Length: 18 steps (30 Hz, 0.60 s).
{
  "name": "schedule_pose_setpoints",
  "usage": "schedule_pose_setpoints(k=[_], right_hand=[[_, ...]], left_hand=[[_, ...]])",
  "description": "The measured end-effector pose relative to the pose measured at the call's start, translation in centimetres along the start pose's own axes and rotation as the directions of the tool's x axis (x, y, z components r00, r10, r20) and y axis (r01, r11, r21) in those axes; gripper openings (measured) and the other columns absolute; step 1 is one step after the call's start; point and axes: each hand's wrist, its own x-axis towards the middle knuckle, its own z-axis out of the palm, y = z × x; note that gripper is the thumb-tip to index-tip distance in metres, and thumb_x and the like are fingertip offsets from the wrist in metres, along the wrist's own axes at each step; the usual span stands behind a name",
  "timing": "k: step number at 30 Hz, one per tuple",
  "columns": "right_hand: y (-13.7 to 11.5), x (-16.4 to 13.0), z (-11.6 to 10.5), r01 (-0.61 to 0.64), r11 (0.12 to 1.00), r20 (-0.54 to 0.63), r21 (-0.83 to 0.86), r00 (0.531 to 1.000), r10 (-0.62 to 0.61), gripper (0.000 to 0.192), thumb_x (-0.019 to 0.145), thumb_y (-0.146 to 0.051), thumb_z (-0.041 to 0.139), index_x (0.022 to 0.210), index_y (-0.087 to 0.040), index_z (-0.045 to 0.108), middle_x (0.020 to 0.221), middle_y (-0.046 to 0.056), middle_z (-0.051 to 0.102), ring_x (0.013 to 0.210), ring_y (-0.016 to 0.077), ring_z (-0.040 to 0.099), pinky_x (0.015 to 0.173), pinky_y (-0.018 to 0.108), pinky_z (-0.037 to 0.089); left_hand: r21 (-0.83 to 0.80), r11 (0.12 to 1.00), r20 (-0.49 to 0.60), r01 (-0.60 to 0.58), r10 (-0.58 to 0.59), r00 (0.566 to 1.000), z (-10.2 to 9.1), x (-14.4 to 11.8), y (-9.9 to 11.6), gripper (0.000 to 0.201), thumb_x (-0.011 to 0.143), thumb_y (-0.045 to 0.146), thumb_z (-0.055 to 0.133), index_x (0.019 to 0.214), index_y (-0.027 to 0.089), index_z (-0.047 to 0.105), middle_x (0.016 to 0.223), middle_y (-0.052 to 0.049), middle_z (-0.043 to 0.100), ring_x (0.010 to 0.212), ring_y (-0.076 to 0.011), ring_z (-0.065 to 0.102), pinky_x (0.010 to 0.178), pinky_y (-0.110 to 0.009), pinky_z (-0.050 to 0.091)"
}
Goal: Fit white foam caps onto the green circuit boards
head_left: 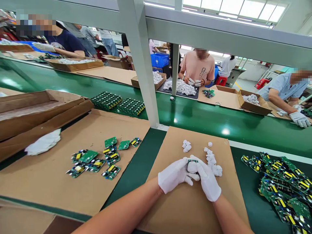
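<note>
My left hand (pixel 174 175) and my right hand (pixel 208 180), both in white gloves, meet over a cardboard sheet (pixel 190 208). Between their fingers they grip a small green circuit board (pixel 192 161) with a white piece against it; the fingers cover much of both. Just right of my right hand runs a row of small white pieces (pixel 211 159). A few more white pieces (pixel 186 145) lie beyond my left hand, near the sheet's far end.
Circuit boards are heaped at right (pixel 280 185) and scattered on the left cardboard (pixel 48 175). A cardboard box (pixel 44 113) and white cloth (pixel 44 143) lie farther left. A metal post (pixel 140 65) rises ahead. Stacked board panels (pixel 131 105) sit on the green belt (pixel 207 113); co-workers sit across.
</note>
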Motion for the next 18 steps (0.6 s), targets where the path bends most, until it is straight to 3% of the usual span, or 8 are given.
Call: schedule_pose_setpoints(k=[3, 6, 11, 18], right_hand=[[0.3, -0.1, 0.1, -0.007, 0.997, 0.008, -0.074, 1.0, 0.008, 0.051, 0.087, -0.051, 0.042, 0.127, -0.02, 0.051, 0.107, 0.007, 0.067, 0.1, 0.0232, 0.059, 0.091, 0.037, 0.046], [0.4, 0.0, 0.2, 0.004, 0.988, -0.01, -0.157, 1.0, -0.005, 0.054, 0.082, -0.047, 0.054, 0.129, -0.02, 0.049, 0.106, 0.007, 0.067, 0.095, 0.0234, 0.061, 0.087, 0.037, 0.048], [-0.4, 0.2, -0.1, 0.045, 0.997, 0.105, -0.067, 0.994, -0.038, 0.044, 0.088, -0.045, 0.046, 0.124, -0.021, 0.054, 0.11, 0.006, 0.065, 0.097, 0.0222, 0.06, 0.091, 0.037, 0.046], [0.3, 0.4, -0.3, -0.004, 0.999, 0.072, -0.044, 0.997, 0.008, 0.05, 0.087, -0.051, 0.044, 0.129, -0.023, 0.049, 0.099, 0.005, 0.068, 0.087, 0.0209, 0.061, 0.083, 0.036, 0.048]], left_hand=[[-0.026, 0.999, 0.011, -0.023, 0.023, 1.0, -0.3, 0.2, -0.4, 0.045, 0.081, 0.056, 0.046, 0.094, 0.014, 0.058, 0.088, -0.011, 0.063, 0.072, -0.0154, 0.06, 0.058, -0.024, 0.047], [0.071, 0.996, 0.01, -0.046, 0.046, 0.999, 0.0, 0.2, -0.2, 0.037, 0.081, 0.049, 0.051, 0.091, 0.014, 0.057, 0.082, -0.009, 0.063, 0.072, -0.0154, 0.06, 0.059, -0.023, 0.047], [0.23, 0.973, -0.062, 0.0, 0.014, 0.998, 0.8, -0.2, 0.7, 0.029, 0.08, 0.041, 0.056, 0.086, 0.012, 0.059, 0.075, -0.008, 0.063, 0.066, -0.0126, 0.059, 0.055, -0.019, 0.044], [0.336, 0.941, -0.056, -0.04, 0.063, 0.996, 0.1, 0.0, 0.8, 0.033, 0.07, 0.039, 0.068, 0.089, 0.014, 0.059, 0.072, -0.005, 0.062, 0.066, -0.0129, 0.059, 0.055, -0.02, 0.046]])
